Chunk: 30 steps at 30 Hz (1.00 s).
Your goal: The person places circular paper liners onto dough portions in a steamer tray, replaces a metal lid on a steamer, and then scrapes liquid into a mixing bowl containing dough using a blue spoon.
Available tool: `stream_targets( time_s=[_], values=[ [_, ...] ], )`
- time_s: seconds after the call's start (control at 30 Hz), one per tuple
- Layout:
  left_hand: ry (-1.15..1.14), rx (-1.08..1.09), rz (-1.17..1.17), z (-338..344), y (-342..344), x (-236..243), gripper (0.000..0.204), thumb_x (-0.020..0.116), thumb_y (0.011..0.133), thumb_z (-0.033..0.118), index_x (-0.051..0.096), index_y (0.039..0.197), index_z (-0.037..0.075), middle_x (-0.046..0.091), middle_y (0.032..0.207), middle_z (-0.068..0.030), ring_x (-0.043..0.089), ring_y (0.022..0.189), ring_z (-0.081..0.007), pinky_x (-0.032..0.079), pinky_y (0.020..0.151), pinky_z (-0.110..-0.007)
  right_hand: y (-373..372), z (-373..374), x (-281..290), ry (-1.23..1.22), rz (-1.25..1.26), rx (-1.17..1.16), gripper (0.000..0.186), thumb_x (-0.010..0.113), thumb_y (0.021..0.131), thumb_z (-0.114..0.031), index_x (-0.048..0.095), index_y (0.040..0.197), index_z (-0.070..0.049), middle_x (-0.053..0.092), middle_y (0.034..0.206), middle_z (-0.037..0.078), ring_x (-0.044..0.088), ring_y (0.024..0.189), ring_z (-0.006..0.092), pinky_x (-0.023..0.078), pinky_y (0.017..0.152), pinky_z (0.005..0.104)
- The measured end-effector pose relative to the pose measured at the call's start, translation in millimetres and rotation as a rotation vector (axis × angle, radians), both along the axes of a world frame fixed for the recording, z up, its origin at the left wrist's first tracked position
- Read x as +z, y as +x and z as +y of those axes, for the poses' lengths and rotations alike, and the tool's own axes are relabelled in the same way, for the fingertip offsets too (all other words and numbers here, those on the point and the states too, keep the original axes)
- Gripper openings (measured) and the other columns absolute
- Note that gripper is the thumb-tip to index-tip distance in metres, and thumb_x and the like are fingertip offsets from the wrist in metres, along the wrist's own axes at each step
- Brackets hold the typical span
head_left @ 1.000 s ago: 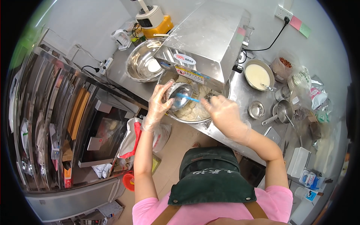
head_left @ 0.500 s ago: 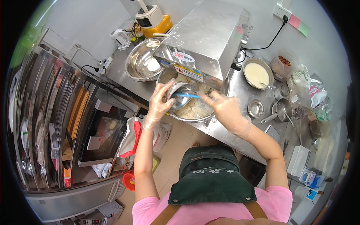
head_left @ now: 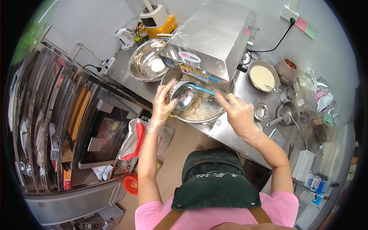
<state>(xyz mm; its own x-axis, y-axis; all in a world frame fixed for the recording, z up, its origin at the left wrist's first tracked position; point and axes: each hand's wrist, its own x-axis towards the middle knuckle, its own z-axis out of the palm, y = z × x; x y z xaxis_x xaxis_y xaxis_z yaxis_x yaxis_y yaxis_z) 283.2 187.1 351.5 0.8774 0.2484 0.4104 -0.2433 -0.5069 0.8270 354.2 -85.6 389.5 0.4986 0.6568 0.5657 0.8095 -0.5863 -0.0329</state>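
Observation:
Both my hands wear clear plastic gloves. My left hand (head_left: 163, 105) grips a small metal bowl (head_left: 184, 97) by its side, tilted above the large mixing bowl (head_left: 197, 122). My right hand (head_left: 239, 117) is closed round the handle of a blue spatula (head_left: 205, 90), which reaches left to the rim of the small bowl; its far end is hard to make out. Pale, shaggy dough (head_left: 197, 110) lies in the mixing bowl, beneath the hood of a steel mixer (head_left: 209, 34) that hides the bowl's far part.
A wide metal bowl (head_left: 140, 63) stands left of the mixer. To the right are a pot of creamy liquid (head_left: 263, 76), a small steel dish (head_left: 261, 111), a saucepan (head_left: 287, 113) and bagged goods (head_left: 324, 99). A tray rack (head_left: 65, 115) fills the left side.
My right hand has moved right and slightly down, drawing the blue spatula toward the small bowl's upper rim. My left hand holds the bowl in nearly the same place.

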Motion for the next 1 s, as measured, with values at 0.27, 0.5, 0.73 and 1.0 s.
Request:
stream_targets(
  time_s=[0.27,0.5,0.73,1.0],
  values=[
    [-0.133,-0.011,-0.170,-12,5,-5,0.057,0.066,0.082,0.023,0.049,0.132,0.002,0.050,0.121,-0.0111,0.049,0.117,-0.0236,0.037,0.103,-0.034,-8,4,-54,0.352,0.526,0.229,0.047,0.058,0.071,0.000,0.066,0.116,-0.014,0.057,0.077,0.005,0.059,0.056,0.0233,0.049,0.051,0.0330],
    [-0.094,-0.050,-0.104,-8,5,-1,0.059,0.068,0.083,0.027,0.048,0.133,0.001,0.047,0.126,-0.0106,0.045,0.122,-0.0229,0.031,0.107,-0.033,5,9,4,0.066,-0.014,0.242,0.040,0.061,0.071,-0.010,0.068,0.110,-0.018,0.049,0.074,0.000,0.055,0.063,0.0142,0.047,0.052,0.0285],
    [0.166,0.026,-0.079,-9,0,4,0.056,0.067,0.075,0.015,0.053,0.129,0.003,0.053,0.119,-0.0119,0.052,0.111,-0.0249,0.039,0.099,-0.033,5,14,16,-0.070,-0.160,0.291,0.038,0.060,0.070,-0.013,0.066,0.108,-0.012,0.047,0.075,0.000,0.052,0.064,0.0133,0.046,0.053,0.0268],
    [0.368,0.117,-0.093,-13,1,7,0.061,0.069,0.065,0.006,0.057,0.125,0.007,0.055,0.112,-0.0118,0.058,0.098,-0.0275,0.048,0.084,-0.034,3,16,11,-0.098,-0.107,0.241,0.038,0.060,0.071,-0.013,0.066,0.108,-0.010,0.046,0.073,0.001,0.053,0.063,0.0135,0.046,0.052,0.0270]
  ],
)
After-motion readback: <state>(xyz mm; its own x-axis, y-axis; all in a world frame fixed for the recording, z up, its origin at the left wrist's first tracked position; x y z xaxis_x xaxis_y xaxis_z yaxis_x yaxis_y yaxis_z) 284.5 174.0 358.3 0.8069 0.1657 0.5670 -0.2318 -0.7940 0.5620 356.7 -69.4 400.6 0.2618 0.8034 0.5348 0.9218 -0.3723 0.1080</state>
